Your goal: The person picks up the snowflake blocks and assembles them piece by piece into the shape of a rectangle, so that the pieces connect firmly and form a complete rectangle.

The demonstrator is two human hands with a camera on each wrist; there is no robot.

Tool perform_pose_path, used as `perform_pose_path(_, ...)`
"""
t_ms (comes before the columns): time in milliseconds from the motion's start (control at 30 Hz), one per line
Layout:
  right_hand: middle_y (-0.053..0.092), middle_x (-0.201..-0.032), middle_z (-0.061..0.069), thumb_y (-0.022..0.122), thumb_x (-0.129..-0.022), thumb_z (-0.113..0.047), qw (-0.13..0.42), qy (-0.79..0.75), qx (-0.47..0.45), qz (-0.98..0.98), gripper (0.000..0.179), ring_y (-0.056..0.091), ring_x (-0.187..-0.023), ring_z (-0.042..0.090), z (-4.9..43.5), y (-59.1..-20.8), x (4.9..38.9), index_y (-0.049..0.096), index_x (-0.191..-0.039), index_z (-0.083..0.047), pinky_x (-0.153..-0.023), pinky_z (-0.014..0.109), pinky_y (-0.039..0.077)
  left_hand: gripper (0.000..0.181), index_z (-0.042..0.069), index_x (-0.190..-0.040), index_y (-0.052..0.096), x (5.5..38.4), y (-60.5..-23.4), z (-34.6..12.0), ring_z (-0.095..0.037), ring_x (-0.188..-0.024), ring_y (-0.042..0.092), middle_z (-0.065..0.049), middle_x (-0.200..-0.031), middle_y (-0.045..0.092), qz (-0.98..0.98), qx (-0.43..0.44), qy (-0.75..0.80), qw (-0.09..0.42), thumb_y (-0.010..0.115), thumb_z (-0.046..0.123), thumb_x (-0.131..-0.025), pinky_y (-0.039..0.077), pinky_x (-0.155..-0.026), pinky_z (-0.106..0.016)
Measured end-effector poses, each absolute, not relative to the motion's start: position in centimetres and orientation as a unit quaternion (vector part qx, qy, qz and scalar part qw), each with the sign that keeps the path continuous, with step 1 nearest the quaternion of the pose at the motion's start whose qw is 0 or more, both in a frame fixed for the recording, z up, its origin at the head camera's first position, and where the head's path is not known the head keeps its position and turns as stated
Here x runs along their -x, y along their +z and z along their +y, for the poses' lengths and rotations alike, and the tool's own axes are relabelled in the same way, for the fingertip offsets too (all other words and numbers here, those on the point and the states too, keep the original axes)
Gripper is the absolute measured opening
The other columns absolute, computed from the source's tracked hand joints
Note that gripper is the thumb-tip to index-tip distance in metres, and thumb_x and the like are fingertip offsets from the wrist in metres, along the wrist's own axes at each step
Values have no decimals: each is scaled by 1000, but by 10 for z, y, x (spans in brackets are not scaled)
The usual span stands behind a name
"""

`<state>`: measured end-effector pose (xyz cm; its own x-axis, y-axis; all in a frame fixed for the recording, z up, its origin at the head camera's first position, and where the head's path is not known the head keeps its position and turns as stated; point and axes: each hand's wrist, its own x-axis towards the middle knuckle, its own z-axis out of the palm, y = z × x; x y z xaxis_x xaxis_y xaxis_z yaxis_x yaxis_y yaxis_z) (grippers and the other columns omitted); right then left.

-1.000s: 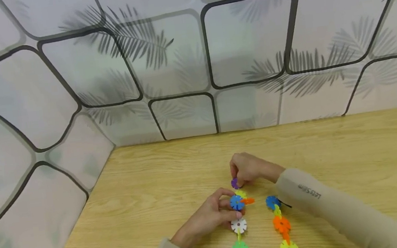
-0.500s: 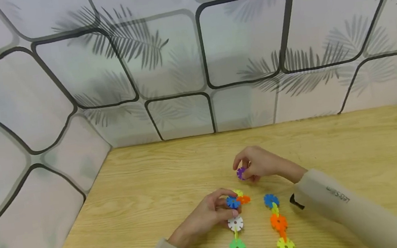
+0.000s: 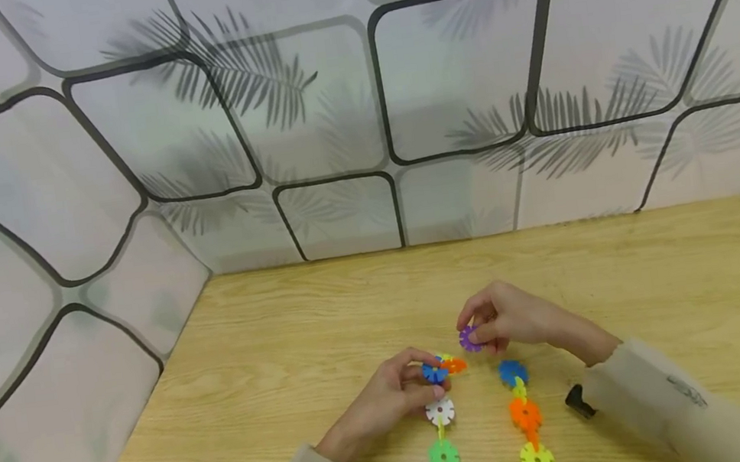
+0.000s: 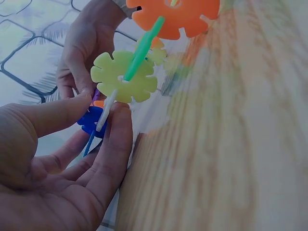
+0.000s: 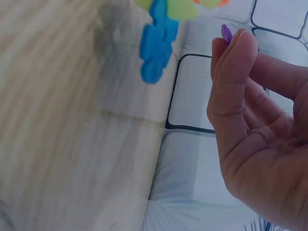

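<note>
In the head view my left hand (image 3: pixel 399 389) grips a blue notched disc (image 3: pixel 434 372) of a linked chain between thumb and fingers. An orange disc (image 3: pixel 454 365) and a yellow disc sit joined at that blue one. Below it the chain runs through a white disc (image 3: pixel 440 411) and a green disc (image 3: pixel 444 458). To the right, my right hand (image 3: pixel 515 315) pinches a small purple notched disc (image 3: pixel 470 339), apart from the chain. The right wrist view shows only the edge of that purple disc (image 5: pixel 226 32) above the thumb and fingertips.
A second chain lies on the wooden table (image 3: pixel 286 334) right of the first, with a blue disc (image 3: pixel 513 373), an orange disc (image 3: pixel 526 414) and a yellow disc (image 3: pixel 538 461). A patterned curtain (image 3: pixel 330 135) stands behind the table. Both chains run towards the lower frame edge.
My right hand has drawn the purple disc rightward, away from the chain's far end, first rising, then lowering a little. The left hand keeps its grip on the blue disc nearly in place.
</note>
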<state>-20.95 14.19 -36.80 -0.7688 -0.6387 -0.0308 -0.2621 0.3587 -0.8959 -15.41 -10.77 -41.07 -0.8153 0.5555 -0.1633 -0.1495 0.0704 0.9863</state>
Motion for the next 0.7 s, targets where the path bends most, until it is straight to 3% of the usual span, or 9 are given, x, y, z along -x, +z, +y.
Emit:
perform_pose_path(600, 66, -81, 10, 60, -94, 9, 244, -542, 252, 763, 16, 67, -63, 19, 143, -381, 197, 62, -109, 15, -57, 34, 60, 27, -2, -123, 54, 154, -412, -108, -18, -92, 68, -16, -110, 71, 684, -136, 671, 250, 63, 0, -98, 57, -75, -27)
perform_pose_path(700, 66, -82, 10, 58, -96, 8, 252, -550, 241, 759, 13, 67, -64, 20, 141, -382, 196, 62, -107, 13, -58, 34, 60, 33, -2, -129, 52, 154, -411, -108, -18, -92, 69, -15, -111, 71, 684, -135, 671, 253, 63, 0, -98, 57, -75, -27)
